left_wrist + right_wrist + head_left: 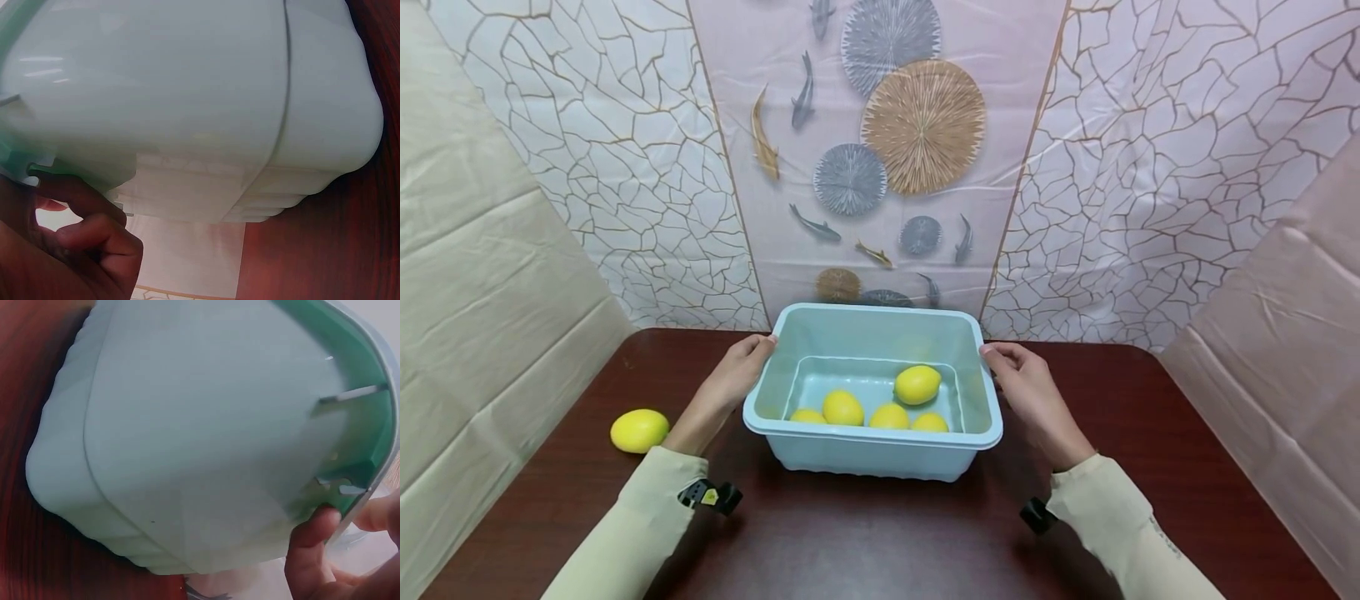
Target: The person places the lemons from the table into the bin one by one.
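A pale blue plastic basin (872, 454) stands on the table with several yellow lemons (917, 385) inside, most of them along its near wall. My left hand (741, 371) pinches the rim on the basin's left side. At the opposite side, my right hand (1018, 375) grips the right rim between thumb and fingers. From the left wrist, curled fingers (94, 231) show under the rim beside the basin's outer wall (187, 94). The right wrist view has a fingertip (322, 525) tucked beneath the rim, with the thumb over it.
One lemon (639, 431) lies on the dark red-brown table (880, 533), left of my left forearm. Behind the table's far edge hangs a patterned cloth (880, 250). Light fabric walls (475, 333) flank both sides.
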Demonstrator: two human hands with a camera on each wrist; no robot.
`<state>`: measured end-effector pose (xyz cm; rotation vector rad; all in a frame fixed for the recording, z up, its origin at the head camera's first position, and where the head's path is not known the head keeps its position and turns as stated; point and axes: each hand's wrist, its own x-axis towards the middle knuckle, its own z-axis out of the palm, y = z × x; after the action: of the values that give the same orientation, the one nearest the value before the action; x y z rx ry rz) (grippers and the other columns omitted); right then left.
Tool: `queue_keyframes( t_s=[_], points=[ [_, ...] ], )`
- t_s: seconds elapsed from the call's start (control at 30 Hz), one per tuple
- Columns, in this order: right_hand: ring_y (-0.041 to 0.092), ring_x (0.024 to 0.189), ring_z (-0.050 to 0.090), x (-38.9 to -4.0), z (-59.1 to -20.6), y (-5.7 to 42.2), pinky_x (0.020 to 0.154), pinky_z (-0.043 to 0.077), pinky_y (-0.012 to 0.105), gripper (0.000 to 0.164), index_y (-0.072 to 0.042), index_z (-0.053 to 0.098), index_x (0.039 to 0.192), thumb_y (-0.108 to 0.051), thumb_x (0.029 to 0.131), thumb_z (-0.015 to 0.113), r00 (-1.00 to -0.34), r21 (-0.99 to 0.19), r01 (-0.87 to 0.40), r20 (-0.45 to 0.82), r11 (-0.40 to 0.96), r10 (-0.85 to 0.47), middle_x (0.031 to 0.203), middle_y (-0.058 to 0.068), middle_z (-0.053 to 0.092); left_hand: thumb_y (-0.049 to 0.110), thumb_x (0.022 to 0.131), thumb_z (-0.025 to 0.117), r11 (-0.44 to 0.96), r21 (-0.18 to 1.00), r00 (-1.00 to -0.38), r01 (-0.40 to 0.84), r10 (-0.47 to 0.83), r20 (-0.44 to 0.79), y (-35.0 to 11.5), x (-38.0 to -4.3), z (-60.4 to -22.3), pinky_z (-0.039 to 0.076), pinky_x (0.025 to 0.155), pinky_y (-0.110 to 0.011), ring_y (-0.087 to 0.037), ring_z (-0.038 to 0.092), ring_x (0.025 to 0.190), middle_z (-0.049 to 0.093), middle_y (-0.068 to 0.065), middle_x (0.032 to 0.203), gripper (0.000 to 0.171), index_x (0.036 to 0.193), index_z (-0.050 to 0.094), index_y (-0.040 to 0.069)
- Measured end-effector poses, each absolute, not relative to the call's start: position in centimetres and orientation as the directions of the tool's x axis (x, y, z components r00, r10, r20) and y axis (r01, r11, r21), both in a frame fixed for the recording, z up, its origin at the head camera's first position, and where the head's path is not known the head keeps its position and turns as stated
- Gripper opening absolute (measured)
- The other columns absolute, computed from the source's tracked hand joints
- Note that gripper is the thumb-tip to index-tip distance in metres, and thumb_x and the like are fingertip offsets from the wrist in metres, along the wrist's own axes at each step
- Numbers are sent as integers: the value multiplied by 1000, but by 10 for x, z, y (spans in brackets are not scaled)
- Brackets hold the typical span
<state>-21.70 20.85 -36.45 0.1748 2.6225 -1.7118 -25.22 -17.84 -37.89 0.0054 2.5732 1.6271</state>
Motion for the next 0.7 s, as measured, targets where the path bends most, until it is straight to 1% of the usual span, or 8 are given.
queue_keyframes(
  t_s=[0.17, 0.2, 0.3, 0.37, 0.43, 0.5, 0.6, 0.7],
  points=[
    [33, 130, 59, -219, -367, 209, 106, 50, 48, 56, -2, 46, 155, -37, 112, 52, -994, -917, 102, -81, 385, 72, 146, 23, 59, 37, 115, 38, 427, 903, -996, -40, 57, -71, -178, -252, -379, 54, 70, -26, -15, 64, 82, 66, -18, 106, 49, 129, 56, -7],
    [33, 131, 58, -220, -368, 209, 107, 49, 49, 56, -2, 45, 155, -37, 112, 52, -994, -919, 101, -81, 380, 68, 147, 23, 59, 37, 115, 39, 427, 904, -996, -37, 59, -69, -178, -252, -379, 55, 70, -26, -15, 64, 82, 66, -19, 106, 49, 128, 56, -7],
    [34, 134, 56, -220, -369, 210, 110, 46, 49, 57, -1, 43, 156, -36, 113, 51, -995, -933, 96, -86, 346, 45, 148, 24, 58, 38, 115, 39, 424, 905, -996, -33, 62, -65, -178, -251, -377, 55, 70, -27, -15, 65, 82, 66, -19, 107, 50, 128, 56, -7],
    [32, 133, 56, -220, -371, 211, 108, 47, 44, 57, 0, 44, 155, -37, 113, 51, -994, -944, 107, -104, 312, 28, 147, 23, 58, 39, 115, 39, 427, 903, -996, -40, 57, -71, -179, -250, -376, 55, 71, -27, -15, 65, 83, 66, -20, 109, 51, 128, 56, -6],
    [29, 130, 57, -221, -372, 211, 104, 50, 38, 56, 2, 47, 153, -37, 113, 50, -992, -956, 125, -127, 266, 7, 144, 22, 60, 41, 115, 38, 431, 901, -995, -50, 57, -82, -180, -250, -375, 55, 71, -27, -16, 65, 85, 66, -20, 112, 52, 130, 56, -6],
    [25, 122, 61, -221, -374, 212, 97, 53, 32, 55, 4, 51, 149, -37, 113, 51, -990, -964, 138, -144, 229, -8, 136, 19, 64, 42, 115, 37, 436, 898, -994, -60, 54, -92, -180, -249, -375, 55, 72, -27, -16, 65, 87, 66, -20, 114, 53, 132, 56, -5],
    [17, 104, 66, -222, -376, 215, 84, 56, 27, 52, 6, 54, 144, -35, 113, 51, -987, -975, 145, -155, 171, -43, 118, 10, 69, 43, 114, 37, 441, 895, -994, -64, 51, -96, -178, -249, -376, 55, 73, -27, -18, 66, 89, 66, -21, 115, 54, 133, 55, -5],
    [9, 81, 64, -224, -380, 219, 64, 52, 22, 51, 7, 52, 141, -35, 113, 51, -983, -984, 152, -161, 93, -93, 102, 3, 69, 41, 114, 39, 453, 890, -996, -60, 33, -84, -176, -250, -376, 55, 74, -27, -21, 67, 93, 65, -22, 119, 52, 134, 56, -5]
  ],
)
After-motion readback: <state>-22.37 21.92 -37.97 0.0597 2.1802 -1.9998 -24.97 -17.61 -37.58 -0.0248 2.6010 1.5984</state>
